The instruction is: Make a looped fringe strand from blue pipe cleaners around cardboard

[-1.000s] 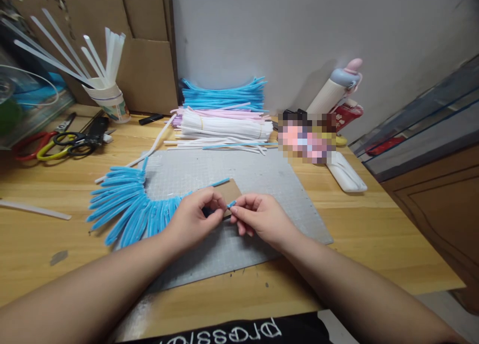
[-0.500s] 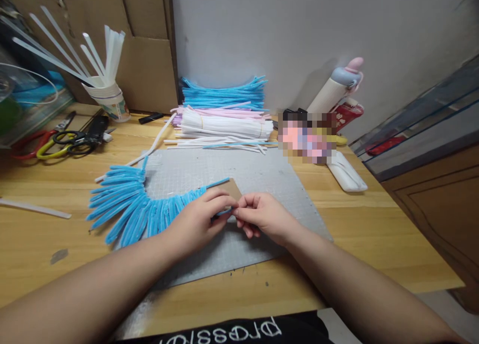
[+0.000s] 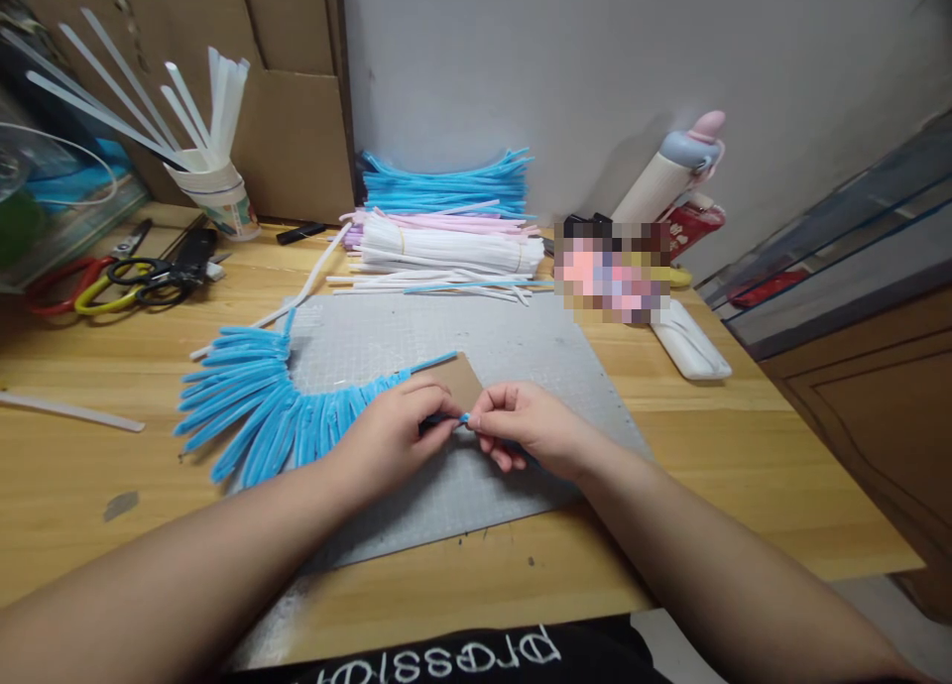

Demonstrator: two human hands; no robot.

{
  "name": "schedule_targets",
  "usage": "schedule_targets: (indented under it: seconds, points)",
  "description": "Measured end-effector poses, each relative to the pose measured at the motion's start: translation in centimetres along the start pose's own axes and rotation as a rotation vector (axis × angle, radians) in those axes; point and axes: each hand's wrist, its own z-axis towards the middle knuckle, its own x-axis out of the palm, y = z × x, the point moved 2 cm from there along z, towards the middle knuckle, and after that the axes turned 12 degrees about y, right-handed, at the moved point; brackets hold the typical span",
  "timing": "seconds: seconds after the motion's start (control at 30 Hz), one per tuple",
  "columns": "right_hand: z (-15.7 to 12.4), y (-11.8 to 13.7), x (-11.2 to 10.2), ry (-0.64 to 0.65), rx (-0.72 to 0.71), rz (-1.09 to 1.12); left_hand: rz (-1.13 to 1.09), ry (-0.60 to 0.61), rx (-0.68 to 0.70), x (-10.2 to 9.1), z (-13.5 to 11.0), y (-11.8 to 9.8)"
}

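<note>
A fringe of looped blue pipe cleaners curves over the grey cutting mat, its right end partly hidden under my left hand. Both hands meet at a short visible bit of blue pipe cleaner. My left thumb and fingers are closed on it from one side. From the other side, my right hand pinches it between thumb and forefinger, with the other fingers curled. Just behind the fingertips lies a brown cardboard piece, with a straight blue stem along its upper edge.
Bundles of blue and white pipe cleaners lie along the wall. Scissors and a paper cup of glue sticks are at the left. A bottle and a white packet stand and lie at the right.
A bit of blue pipe cleaner now shows between the fingertips. My right hand has shifted very slightly to the right; the fringe stays in place.
</note>
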Motion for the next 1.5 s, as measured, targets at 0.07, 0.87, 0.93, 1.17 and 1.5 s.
schedule_targets:
  seconds: [0.07,0.87,0.93,1.17,1.5]
  points:
    - [0.0,-0.1,-0.2,0.048,0.004,0.064,-0.008,0.006,0.006,0.0,0.0,0.0]
    - [0.5,-0.8,-0.2,0.384,0.402,0.726,0.054,0.084,0.017,0.4,-0.2,0.2]
    - [0.4,-0.6,-0.1,0.353,0.409,0.662,0.052,0.102,0.019,0.3,-0.2,0.2]
    - [-0.1,0.1,0.3,-0.011,-0.012,-0.657,0.046,0.173,-0.019,0.4,-0.1,0.1]
    - [-0.5,0.0,-0.2,0.021,0.124,-0.405,0.011,0.15,-0.09,0.2,0.0,0.2]
